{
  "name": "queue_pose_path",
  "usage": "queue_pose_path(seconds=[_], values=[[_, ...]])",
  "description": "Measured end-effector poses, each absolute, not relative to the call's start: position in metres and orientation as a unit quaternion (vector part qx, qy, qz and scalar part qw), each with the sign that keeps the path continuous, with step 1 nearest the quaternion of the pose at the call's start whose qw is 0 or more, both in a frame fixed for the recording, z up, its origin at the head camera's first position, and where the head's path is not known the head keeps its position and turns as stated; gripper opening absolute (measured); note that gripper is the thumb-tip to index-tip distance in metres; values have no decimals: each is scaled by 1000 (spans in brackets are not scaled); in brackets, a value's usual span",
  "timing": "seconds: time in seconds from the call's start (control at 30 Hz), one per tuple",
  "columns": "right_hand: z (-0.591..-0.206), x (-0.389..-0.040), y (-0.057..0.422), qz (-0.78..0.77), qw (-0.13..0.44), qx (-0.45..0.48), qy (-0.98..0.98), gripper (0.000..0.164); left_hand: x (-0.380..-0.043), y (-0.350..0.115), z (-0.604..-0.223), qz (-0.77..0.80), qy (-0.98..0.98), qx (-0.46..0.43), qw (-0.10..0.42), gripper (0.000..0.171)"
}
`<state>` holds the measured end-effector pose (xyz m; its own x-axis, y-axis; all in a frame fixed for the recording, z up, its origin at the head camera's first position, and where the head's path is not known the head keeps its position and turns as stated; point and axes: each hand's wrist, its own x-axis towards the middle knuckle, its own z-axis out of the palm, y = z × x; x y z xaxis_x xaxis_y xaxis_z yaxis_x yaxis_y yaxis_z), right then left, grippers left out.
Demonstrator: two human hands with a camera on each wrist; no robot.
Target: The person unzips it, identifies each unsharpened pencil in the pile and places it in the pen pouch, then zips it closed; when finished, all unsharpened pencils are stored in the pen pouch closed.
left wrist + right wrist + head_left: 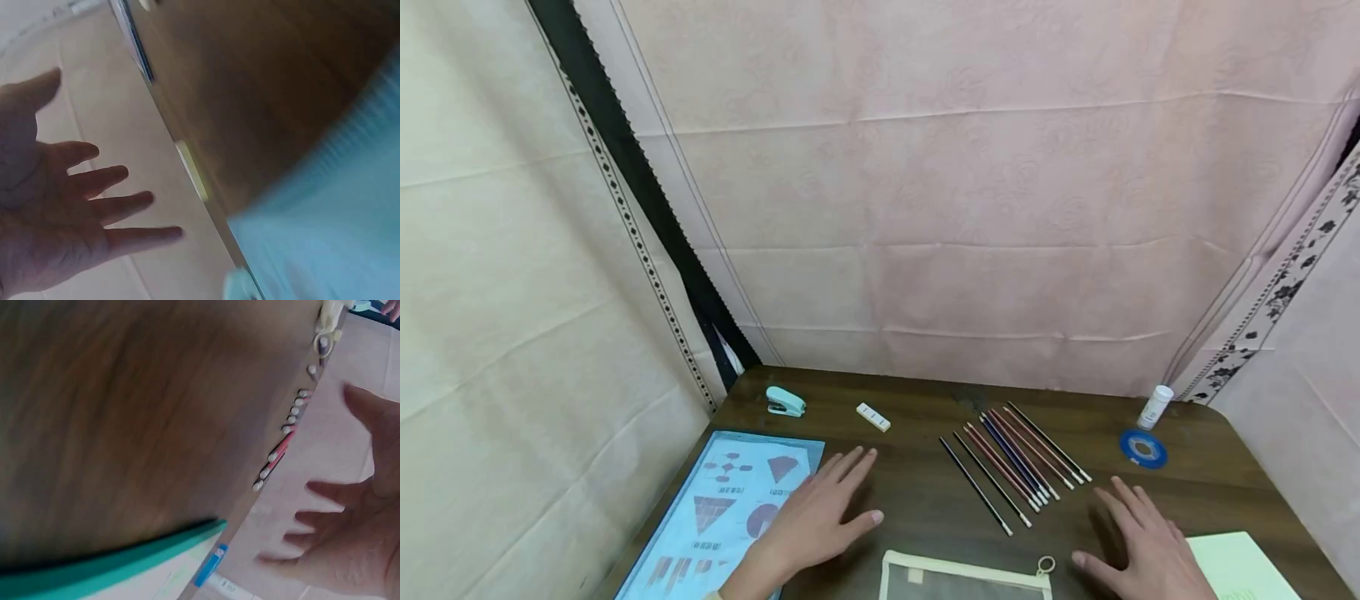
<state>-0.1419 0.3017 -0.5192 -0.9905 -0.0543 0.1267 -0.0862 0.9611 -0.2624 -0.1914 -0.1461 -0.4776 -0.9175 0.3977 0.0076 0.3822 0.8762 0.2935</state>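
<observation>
My left hand [816,521], fingers spread, hovers over the right edge of a light-blue booklet [696,500] printed with shapes. In the left wrist view the same hand [56,206] holds nothing. My right hand [1153,554] is spread beside a pale green pad [1243,567], partly covering it. Nothing is in its grasp in the right wrist view either, where the pad shows a green edge [125,565]. Between the hands several pencils [1011,454] lie slanted in a loose row. A mesh zip pouch [966,571] with a ring pull lies at the near edge of view.
At the back left sit a light-blue stapler [786,401] and a small white eraser [873,417]. A roll of blue tape [1159,454] lies at the right, with a white glue stick [1155,407] just behind it. Cloth curtains [962,208] enclose the brown table [917,492].
</observation>
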Motion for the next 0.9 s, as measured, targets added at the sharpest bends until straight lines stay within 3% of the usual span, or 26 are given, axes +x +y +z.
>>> queue_pose_path(seconds=[0.1, 0.23, 0.37, 0.47, 0.7, 0.9], values=[[-519, -140, 295, 160, 83, 79, -980, 96, -193, -123, -473, 155, 953, 259, -15, 78], [-516, -141, 286, 207, 20, 54, -977, 88, -196, -87, -469, 177, 933, 313, -34, 63], [-516, -144, 279, 262, -82, -9, -962, 76, -198, -56, -471, 213, 904, 371, 3, 45], [-520, -143, 272, 294, -121, -39, -947, 66, -202, -34, -478, 237, 881, 406, 48, 36], [-526, -132, 262, 307, -137, -50, -940, 48, -210, 19, -492, 284, 859, 402, 143, 22], [-525, -129, 257, 302, -144, -27, -942, 44, -207, 53, -501, 227, 873, 414, 124, 13]])
